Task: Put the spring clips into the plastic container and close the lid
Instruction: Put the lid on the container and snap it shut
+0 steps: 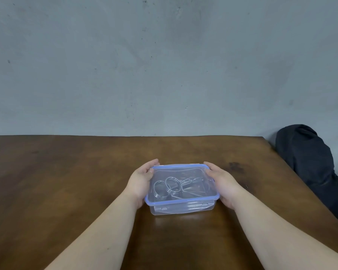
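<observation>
A clear plastic container (pixel 181 208) stands on the brown wooden table (pixel 66 182), in the middle of the view. Its clear lid with a blue rim (pixel 181 201) lies on top. Through the lid I see metal spring clips (pixel 172 186) with round wire loops lying inside. My left hand (pixel 141 183) presses against the container's left side, thumb on the lid's far left corner. My right hand (pixel 221 184) cups the right side, fingers at the far right corner. The side latches are hidden under my palms.
A dark bag (pixel 308 166) sits past the table's right edge against the grey wall (pixel 164 65). The table's far edge meets the wall behind the container.
</observation>
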Demonstrator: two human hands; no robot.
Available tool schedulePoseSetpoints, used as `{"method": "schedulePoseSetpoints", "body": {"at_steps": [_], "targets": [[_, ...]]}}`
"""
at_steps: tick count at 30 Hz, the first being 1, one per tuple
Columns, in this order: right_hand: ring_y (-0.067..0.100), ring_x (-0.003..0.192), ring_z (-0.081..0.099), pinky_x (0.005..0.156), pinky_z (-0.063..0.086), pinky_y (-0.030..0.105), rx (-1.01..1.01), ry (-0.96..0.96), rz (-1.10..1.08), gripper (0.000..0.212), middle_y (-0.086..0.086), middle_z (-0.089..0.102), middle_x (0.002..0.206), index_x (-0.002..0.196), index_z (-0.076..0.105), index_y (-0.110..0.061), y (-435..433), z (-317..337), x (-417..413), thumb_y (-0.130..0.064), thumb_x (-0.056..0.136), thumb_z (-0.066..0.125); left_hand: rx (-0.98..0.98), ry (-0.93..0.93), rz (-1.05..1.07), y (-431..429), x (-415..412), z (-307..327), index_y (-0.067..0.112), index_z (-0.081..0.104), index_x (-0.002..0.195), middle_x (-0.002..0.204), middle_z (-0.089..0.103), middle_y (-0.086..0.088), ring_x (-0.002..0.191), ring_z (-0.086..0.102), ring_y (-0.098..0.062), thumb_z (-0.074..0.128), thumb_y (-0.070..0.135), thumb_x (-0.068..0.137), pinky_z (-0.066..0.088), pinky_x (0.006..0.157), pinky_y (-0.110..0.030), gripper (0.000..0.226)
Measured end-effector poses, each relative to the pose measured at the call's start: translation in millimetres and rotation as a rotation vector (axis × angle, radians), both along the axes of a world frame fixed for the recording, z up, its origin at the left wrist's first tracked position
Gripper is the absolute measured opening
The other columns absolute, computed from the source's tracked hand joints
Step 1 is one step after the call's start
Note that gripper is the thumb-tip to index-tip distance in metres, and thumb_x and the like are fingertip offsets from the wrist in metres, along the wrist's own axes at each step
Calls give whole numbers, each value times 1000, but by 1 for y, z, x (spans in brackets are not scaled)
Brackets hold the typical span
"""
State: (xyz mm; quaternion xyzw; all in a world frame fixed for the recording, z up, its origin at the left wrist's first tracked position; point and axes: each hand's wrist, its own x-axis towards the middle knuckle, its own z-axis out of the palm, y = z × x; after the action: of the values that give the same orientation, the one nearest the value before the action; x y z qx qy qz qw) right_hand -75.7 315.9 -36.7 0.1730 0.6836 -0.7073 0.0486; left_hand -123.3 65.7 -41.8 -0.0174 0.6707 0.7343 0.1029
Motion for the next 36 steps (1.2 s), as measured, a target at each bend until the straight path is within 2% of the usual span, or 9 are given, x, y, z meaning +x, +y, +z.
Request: {"method": "schedulePoseSetpoints", "body": {"at_steps": [4,10,13,16,20,24,28,33,36], "targets": [[24,103,76,87,60,44,-216,37,-72,32,2,80,112,131,63,-26,-3,-4,5,-17,101,59,126,-31,1,2,-5,-4,22,66,118,133,61,-1,111,66,-24,41,7,103,53,92,-44,33],[29,96,77,91,60,51,-285,56,-136,36,5,82,98,113,71,-26,-6,-8,9,-1,94,53,251,-87,-56,2,-9,-4,18,61,125,130,61,-12,99,68,-33,43,5,99,55,82,-46,34],[22,102,76,99,56,50,-156,61,-101,33,-1,80,109,122,68,-29,-3,-4,6,-14,93,63,182,-137,-78,-1,-10,0,21,58,124,114,66,-17,85,70,-33,48,0,93,56,72,-44,39],[19,102,76,101,55,46,-51,72,-40,23,-3,81,108,118,71,-28,0,-1,6,-27,96,65,52,-157,-64,-6,-13,5,21,57,123,115,65,-16,89,71,-36,54,-1,90,57,73,-46,39],[29,107,74,104,52,55,5,93,60,22,8,79,113,115,75,-21,5,2,8,-22,102,56,-109,-127,-4,-5,-11,10,14,61,116,106,72,-14,86,74,-32,61,7,92,60,78,-49,25],[27,105,75,104,52,54,4,77,41,23,5,80,111,112,76,-26,5,2,8,-20,100,57,-250,-99,2,7,-1,8,21,57,122,105,72,-7,88,73,-26,50,19,98,58,85,-48,26],[31,111,72,105,51,55,-119,78,-7,31,8,77,119,122,72,-25,2,-10,7,-16,98,54,-226,-91,-29,7,4,6,30,42,140,117,65,-2,96,70,-23,46,26,101,58,86,-45,40],[31,113,70,104,52,55,-297,60,-108,43,7,74,125,137,58,-27,-2,-16,9,-7,99,47,-13,-133,-37,7,10,6,34,46,136,117,68,-7,93,73,-27,48,22,102,60,75,-44,36],[33,121,64,107,48,53,-353,64,-72,53,8,63,136,146,46,-27,-3,-14,13,-4,100,38,46,-148,-32,7,11,5,35,49,134,117,69,-8,94,73,-29,49,21,102,60,77,-47,35]]}}
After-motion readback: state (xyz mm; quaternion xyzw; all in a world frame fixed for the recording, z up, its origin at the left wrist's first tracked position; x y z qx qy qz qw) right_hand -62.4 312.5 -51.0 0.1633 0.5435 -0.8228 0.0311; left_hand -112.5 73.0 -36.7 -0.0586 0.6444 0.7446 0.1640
